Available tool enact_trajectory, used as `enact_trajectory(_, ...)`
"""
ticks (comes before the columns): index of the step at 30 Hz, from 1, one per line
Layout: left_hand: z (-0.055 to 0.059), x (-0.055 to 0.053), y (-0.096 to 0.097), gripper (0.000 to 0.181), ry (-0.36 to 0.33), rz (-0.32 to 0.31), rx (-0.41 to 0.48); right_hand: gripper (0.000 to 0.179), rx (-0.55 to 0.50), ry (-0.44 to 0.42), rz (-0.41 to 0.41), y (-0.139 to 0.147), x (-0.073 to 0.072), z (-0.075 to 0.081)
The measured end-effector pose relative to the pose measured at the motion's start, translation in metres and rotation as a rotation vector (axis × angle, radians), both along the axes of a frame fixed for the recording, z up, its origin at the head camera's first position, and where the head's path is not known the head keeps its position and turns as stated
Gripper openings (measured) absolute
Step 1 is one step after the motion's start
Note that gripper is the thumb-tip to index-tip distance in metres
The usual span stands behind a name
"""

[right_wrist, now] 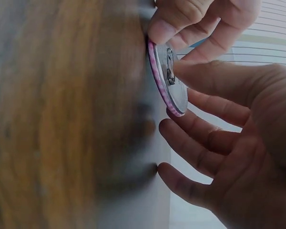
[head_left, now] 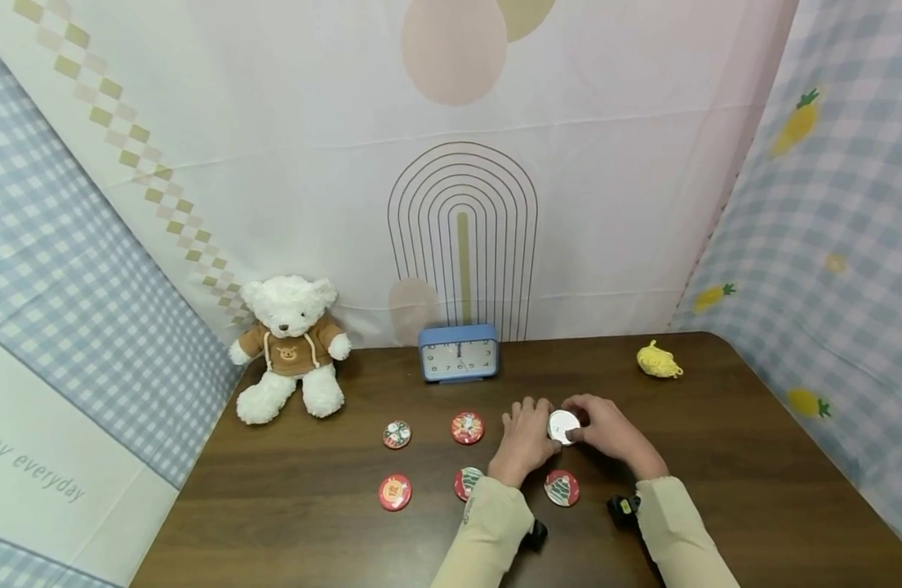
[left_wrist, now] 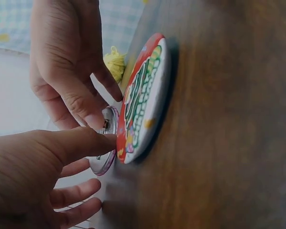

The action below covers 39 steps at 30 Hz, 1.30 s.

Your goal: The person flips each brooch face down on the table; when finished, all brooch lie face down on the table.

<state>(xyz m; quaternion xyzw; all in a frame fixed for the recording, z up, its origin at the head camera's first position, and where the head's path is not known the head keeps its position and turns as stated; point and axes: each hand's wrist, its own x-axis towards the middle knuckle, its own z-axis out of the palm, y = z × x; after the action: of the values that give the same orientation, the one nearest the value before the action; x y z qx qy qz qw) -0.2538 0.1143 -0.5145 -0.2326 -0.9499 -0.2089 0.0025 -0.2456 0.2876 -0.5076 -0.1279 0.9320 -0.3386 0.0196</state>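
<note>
A round pin badge (head_left: pixel 564 423) is turned back side toward me, showing its silver back; in the right wrist view its pink rim and the metal pin (right_wrist: pixel 170 67) show. My left hand (head_left: pixel 524 438) pinches the badge's left edge between thumb and fingers. From the other side my right hand (head_left: pixel 608 426) holds it, thumb laid on the back by the pin and other fingers spread. Just below the hands lies a red badge with a green tree (head_left: pixel 562 488), large in the left wrist view. Another tree badge (head_left: pixel 467 483) is partly covered by the left sleeve.
Left of the hands lie a red patterned badge (head_left: pixel 468 427), a smaller green-and-white one (head_left: pixel 397 434) and a red-and-gold one (head_left: pixel 395 492). Along the back of the table (head_left: pixel 274 506) are a white teddy bear (head_left: pixel 292 351), a blue clock (head_left: pixel 459 353) and a yellow trinket (head_left: pixel 658 360).
</note>
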Motion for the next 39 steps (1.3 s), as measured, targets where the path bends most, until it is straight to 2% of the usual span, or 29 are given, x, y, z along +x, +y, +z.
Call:
enact_trajectory(4, 0.000, 0.001, -0.001, 0.047, -0.012, 0.017, -0.039, 0.041, 0.043, 0.000, 0.011, -0.002, 0.000, -0.001)
enact_trajectory(12, 0.002, 0.003, -0.003, 0.044, -0.057, 0.023, -0.071, 0.027, 0.075, 0.018, 0.046, -0.003, 0.002, -0.002)
enact_trajectory(23, 0.005, 0.004, -0.001, 0.048, -0.096, 0.007, -0.089, 0.026, 0.095, 0.023, 0.065, 0.000, 0.005, 0.002)
enact_trajectory(29, 0.008, 0.001, -0.002, 0.056, -0.119, 0.002, -0.082, 0.032, 0.090, 0.052, 0.022, 0.004, 0.003, 0.006)
enact_trajectory(33, 0.015, 0.000, -0.007, 0.064, -0.119, 0.002, -0.091, 0.043, 0.092, 0.074, -0.029, 0.004, 0.004, 0.012)
enact_trajectory(39, 0.033, -0.004, -0.019, 0.070, -0.083, -0.028, -0.051, 0.051, 0.091, 0.124, -0.063, -0.011, 0.006, 0.023)
